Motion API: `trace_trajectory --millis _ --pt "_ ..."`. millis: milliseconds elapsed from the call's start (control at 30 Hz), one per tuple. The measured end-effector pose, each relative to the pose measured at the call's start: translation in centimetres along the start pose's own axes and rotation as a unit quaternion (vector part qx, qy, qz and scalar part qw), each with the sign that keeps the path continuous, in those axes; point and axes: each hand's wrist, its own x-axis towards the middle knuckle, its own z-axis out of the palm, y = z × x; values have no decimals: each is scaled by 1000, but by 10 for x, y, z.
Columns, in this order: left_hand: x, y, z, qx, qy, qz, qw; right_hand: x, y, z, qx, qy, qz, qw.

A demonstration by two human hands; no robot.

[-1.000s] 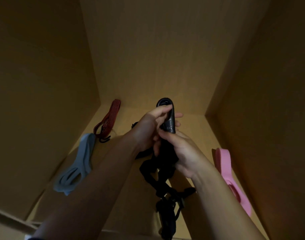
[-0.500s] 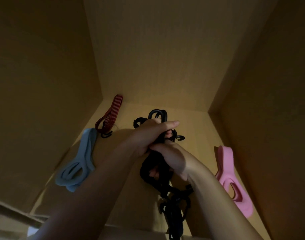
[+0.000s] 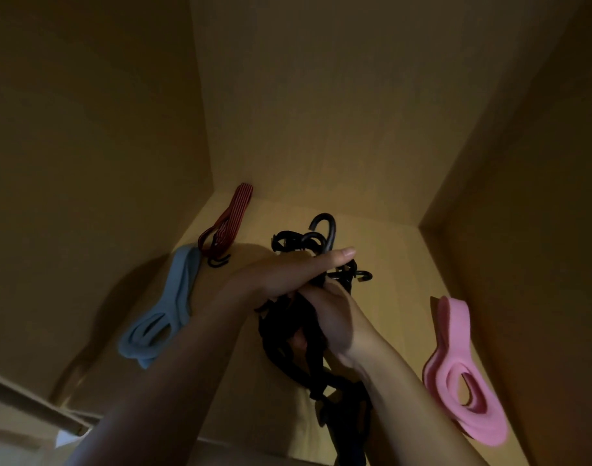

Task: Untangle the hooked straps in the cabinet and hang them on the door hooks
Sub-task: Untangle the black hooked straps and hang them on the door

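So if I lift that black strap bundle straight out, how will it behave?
Probably floppy: the black strap bundle sags in loose loops below the left hand and right hand. Its hooks stick out at odd angles, so they likely snag each other. It looks light enough to dangle and swing.

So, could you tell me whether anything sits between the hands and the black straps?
No. Both the left hand and right hand already grip the black straps. The door hooks are out of view.

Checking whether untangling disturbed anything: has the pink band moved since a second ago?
No. The pink band lies against the cabinet's right wall as before.
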Motion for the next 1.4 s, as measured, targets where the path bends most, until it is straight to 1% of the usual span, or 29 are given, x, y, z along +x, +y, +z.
trace_trajectory --millis 67,200,267,333,433,500,600,700,767,833,867,900,933,967,1000,1033,1133,1167,1233,1267,1300,1400 --pt "4 1 1 14 12 21 1000 -2 -1 -2 3 -11 17 1000" --pt "13 5 6 -2 58 20 998 4 -2 -3 54 19 26 998" --pt "19 6 8 -4 90 43 995 5 -1 -3 25 18 32 999" --pt "22 10 7 -43 118 64 990 5 4 -4 -24 14 59 998" --pt "26 11 4 -93 119 81 985 7 10 -4 -46 27 94 994" --pt "31 6 5 -121 136 83 980 10 10 -3 -50 23 85 995" --pt "34 -1 2 -174 186 92 963 12 10 -6 -89 11 66 994" --pt "37 -13 -6 -196 255 86 943 11 5 -22 -104 -6 111 988" --pt "37 -20 -11 -210 276 67 935 8 -1 -41 -90 6 142 986" --pt "36 -26 -13 -207 269 52 939 8 -2 -62 -78 65 147 984" --pt "36 -27 -12 -203 261 49 942 13 1 -73 -94 119 136 979" --pt "36 -29 -12 -202 252 48 945 20 8 -83 -132 185 122 966" --pt "36 -30 -10 -204 242 45 948 29 16 -92 -181 249 108 945" --pt "37 -32 -8 -205 232 42 950 39 26 -100 -227 296 96 923" --pt "37 -32 -7 -208 224 39 951 47 33 -105 -264 318 91 906" --pt "38 -33 -6 -210 216 37 953 54 40 -108 -294 319 92 896" --pt "36 -31 -3 -194 196 30 961 68 59 -113 -362 258 105 889" --pt "36 -30 -3 -190 189 35 963 71 64 -113 -388 250 108 881" --pt "35 -29 -3 -181 176 55 966 74 67 -112 -437 254 108 856" --pt "35 -29 -3 -172 174 63 968 74 65 -110 -446 260 100 851" --pt "36 -28 -3 -160 177 68 969 75 63 -110 -440 266 82 854" --pt "39 -27 -5 -132 213 82 965 70 45 -106 -332 294 7 896"
